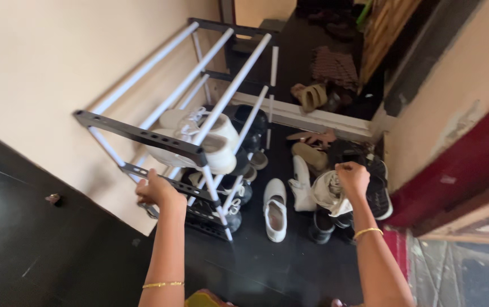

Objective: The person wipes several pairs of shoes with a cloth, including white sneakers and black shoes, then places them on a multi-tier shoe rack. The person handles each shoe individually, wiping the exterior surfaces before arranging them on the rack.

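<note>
1. The left hand [155,190] grips the lower dark side bar of a shoe rack [142,135], its fingers curled shut around the bar at the rack's near end.
2. The shoe rack stands against a cream wall [40,62] on a dark floor [267,256]; it has black end frames and white rails running away from the viewer.
3. A pair of white sneakers [210,142] sits on the rack's middle rails, just above and beyond the left hand.
4. Dark shoes lie on the lower tiers, partly hidden by the rails.
5. The right hand [352,177] is raised over the floor to the right of the rack, its fingers closed into a fist that pinches the top of a white lace-up shoe [328,193].
6. That white lace-up shoe hangs from the right hand, above a cluster of black shoes [378,193] on the floor.
7. A white slip-on shoe [275,209] lies flat on the floor between the rack and the held shoe, apart from both hands.
8. A white boot-like shoe [301,185] stands just beside the slip-on.
9. Each wrist wears a thin gold bangle [367,231].
10. Tan sandals [312,96] rest farther back beyond a pale doorstep [312,120].
</note>
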